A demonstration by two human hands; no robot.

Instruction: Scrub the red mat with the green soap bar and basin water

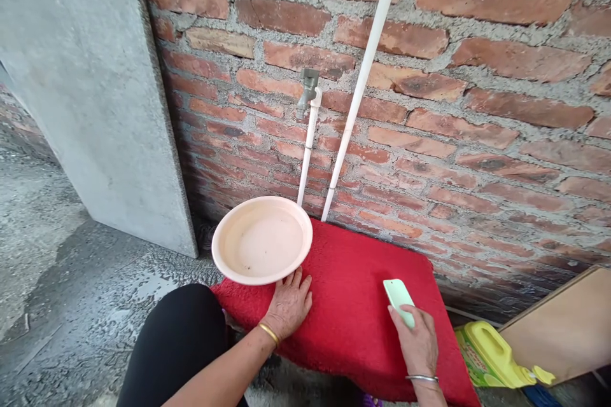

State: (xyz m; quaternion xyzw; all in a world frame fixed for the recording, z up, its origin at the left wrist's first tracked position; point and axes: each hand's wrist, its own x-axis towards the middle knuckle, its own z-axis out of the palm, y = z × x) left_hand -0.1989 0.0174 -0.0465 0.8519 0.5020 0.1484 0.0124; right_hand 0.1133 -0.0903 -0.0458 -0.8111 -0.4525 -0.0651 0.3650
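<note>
My right hand (418,340) grips a pale green scrub brush (399,300) with a small hole at its far end. The brush rests on a red cloth (353,305), its underside hidden. My left hand (289,306) lies on the cloth with fingers stretched out and somewhat apart, holding nothing. Its fingertips reach the near rim of a pale pink basin (261,240), and whether they touch it I cannot tell. The basin stands on the left end of the cloth, with a few dark specks inside.
Behind the cloth rises a brick wall (420,159) with a grey tap (308,90) and a long white pipe (363,86). A concrete slab (114,95) leans at left over wet floor (143,299). At right sit a yellow jug (491,353) and a tan board (568,324).
</note>
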